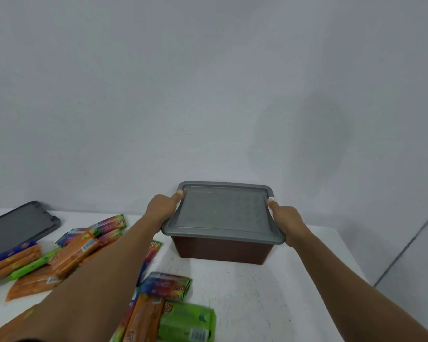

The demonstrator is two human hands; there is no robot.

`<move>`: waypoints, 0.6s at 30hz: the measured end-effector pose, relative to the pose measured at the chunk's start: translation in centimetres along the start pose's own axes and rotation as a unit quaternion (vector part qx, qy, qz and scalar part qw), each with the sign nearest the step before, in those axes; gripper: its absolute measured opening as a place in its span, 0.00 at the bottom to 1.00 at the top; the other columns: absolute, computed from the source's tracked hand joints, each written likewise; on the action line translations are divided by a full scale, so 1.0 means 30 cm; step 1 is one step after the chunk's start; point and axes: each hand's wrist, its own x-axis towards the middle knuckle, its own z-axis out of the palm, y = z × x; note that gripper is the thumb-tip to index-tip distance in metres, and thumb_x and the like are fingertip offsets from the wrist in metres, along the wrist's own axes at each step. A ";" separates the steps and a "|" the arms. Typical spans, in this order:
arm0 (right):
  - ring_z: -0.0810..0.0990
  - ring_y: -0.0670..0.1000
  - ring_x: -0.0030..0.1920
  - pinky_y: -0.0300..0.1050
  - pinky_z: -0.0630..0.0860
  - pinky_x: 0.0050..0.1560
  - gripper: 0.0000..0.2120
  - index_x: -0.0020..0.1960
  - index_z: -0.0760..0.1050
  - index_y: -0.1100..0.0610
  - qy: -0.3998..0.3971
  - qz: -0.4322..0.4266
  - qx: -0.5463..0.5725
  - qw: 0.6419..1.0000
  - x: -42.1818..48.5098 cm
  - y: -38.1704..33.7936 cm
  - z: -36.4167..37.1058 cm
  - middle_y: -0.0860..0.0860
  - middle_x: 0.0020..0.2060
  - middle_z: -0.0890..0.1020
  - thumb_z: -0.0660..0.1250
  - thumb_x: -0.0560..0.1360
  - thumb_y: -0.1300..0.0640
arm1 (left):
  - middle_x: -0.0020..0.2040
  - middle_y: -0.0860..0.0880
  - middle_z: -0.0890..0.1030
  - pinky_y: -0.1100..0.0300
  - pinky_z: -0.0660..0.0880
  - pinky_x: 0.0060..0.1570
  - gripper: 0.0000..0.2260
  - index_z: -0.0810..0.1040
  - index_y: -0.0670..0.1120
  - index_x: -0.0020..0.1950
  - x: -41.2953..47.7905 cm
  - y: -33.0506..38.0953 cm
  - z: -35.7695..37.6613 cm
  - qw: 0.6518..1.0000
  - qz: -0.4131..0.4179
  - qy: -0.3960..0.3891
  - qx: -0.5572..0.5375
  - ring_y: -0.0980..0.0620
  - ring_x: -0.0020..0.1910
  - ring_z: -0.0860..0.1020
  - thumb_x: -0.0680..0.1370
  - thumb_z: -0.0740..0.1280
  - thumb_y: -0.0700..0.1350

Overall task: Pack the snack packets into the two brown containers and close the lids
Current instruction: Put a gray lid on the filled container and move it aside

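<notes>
A brown container stands near the back of the white table, with a grey lid sitting flat on top. My left hand grips the lid's left edge, thumb on top. My right hand grips its right edge the same way. Several snack packets lie loose on the table: orange ones, a green packet, multicoloured ones. A second grey lid lies at the far left. Only one brown container is in view.
The white table ends against a pale wall behind the container. Its right edge runs close to my right forearm. Bare tabletop shows in front of the container.
</notes>
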 end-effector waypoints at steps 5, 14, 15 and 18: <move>0.81 0.59 0.50 0.52 0.79 0.46 0.26 0.55 0.74 0.60 -0.016 0.006 0.012 1.000 0.054 -0.003 0.005 0.56 0.47 0.80 0.57 0.81 0.36 | 0.44 0.44 0.79 0.49 0.75 0.52 0.25 0.76 0.39 0.47 0.050 -0.007 0.033 1.000 -0.007 0.009 -0.004 0.42 0.47 0.79 0.81 0.63 0.63; 0.78 0.58 0.46 0.49 0.71 0.44 0.25 0.51 0.74 0.62 0.069 -0.103 -0.125 0.984 0.066 0.004 0.002 0.58 0.46 0.80 0.57 0.81 0.39 | 0.46 0.43 0.81 0.50 0.76 0.51 0.24 0.79 0.40 0.46 0.042 -0.004 0.010 0.999 0.015 0.040 0.028 0.41 0.49 0.80 0.81 0.61 0.62; 0.78 0.57 0.46 0.48 0.70 0.44 0.22 0.52 0.73 0.61 0.108 -0.136 -0.153 0.973 0.055 -0.003 -0.002 0.56 0.46 0.80 0.58 0.81 0.41 | 0.44 0.44 0.82 0.49 0.78 0.52 0.22 0.79 0.41 0.44 0.033 0.002 -0.005 0.997 0.033 0.056 0.041 0.41 0.48 0.80 0.81 0.61 0.60; 0.77 0.53 0.46 0.45 0.70 0.45 0.12 0.53 0.74 0.56 0.177 -0.247 -0.168 0.938 0.015 -0.042 0.006 0.52 0.47 0.80 0.61 0.81 0.47 | 0.42 0.45 0.82 0.45 0.80 0.52 0.13 0.75 0.45 0.43 0.004 0.022 -0.068 0.989 0.100 0.095 0.049 0.42 0.45 0.82 0.81 0.64 0.53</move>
